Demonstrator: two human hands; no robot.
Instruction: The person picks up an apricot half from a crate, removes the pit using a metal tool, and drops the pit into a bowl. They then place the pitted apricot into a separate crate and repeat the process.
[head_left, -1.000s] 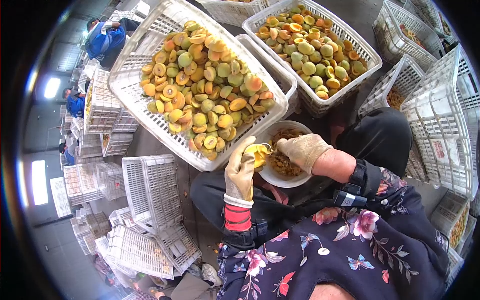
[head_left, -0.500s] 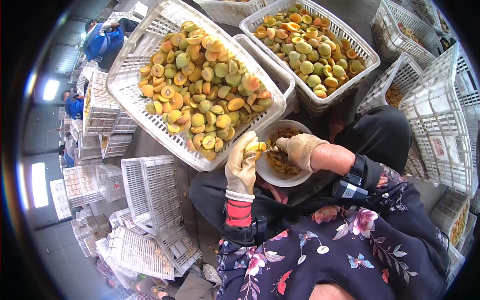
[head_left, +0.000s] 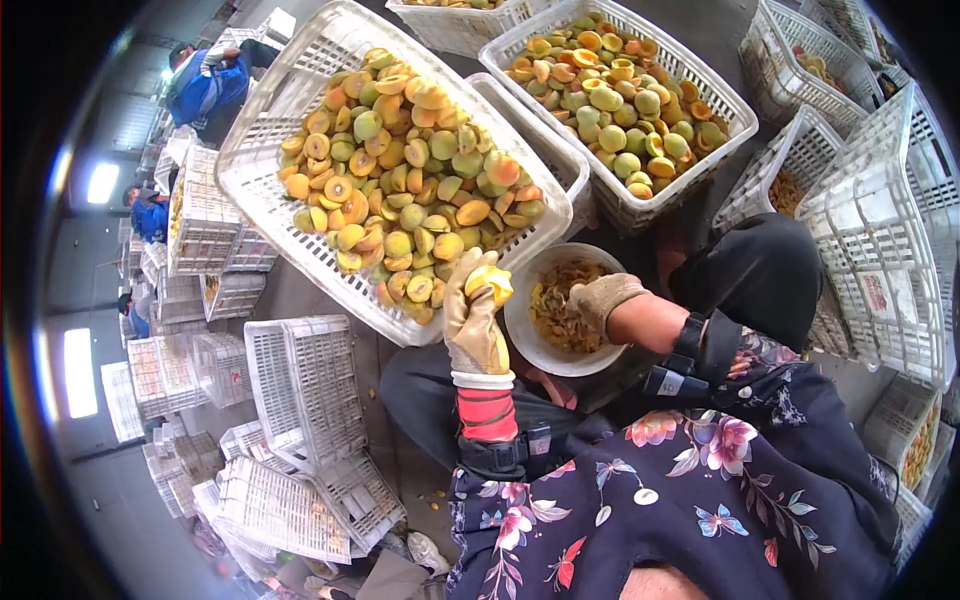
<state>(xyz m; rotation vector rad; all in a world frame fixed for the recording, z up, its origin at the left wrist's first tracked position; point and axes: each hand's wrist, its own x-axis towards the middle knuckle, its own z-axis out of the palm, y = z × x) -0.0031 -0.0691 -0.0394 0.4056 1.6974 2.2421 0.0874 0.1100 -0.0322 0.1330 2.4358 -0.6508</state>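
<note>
My gloved left hand (head_left: 474, 325) holds a yellow fruit half (head_left: 489, 284), its cut side up, beside the lower rim of a white crate (head_left: 395, 328) full of halved fruit. My gloved right hand (head_left: 604, 300) is over the right side of a white bowl (head_left: 522, 345) of brown and yellow scraps (head_left: 562, 318). Its fingers are bent and pressed together; whatever they hold is hidden. The bowl stands between my legs, just right of my left hand.
A second crate (head_left: 632, 205) of fruit halves stands at the top. More white crates (head_left: 880, 230) are stacked on the right, and others (head_left: 305, 390) lie at the left. People in blue (head_left: 208, 88) are at the upper left.
My hands have moved apart: the left a little to the left with the fruit now facing up, the right slightly right over the bowl. The metal tool between them is no longer visible.
</note>
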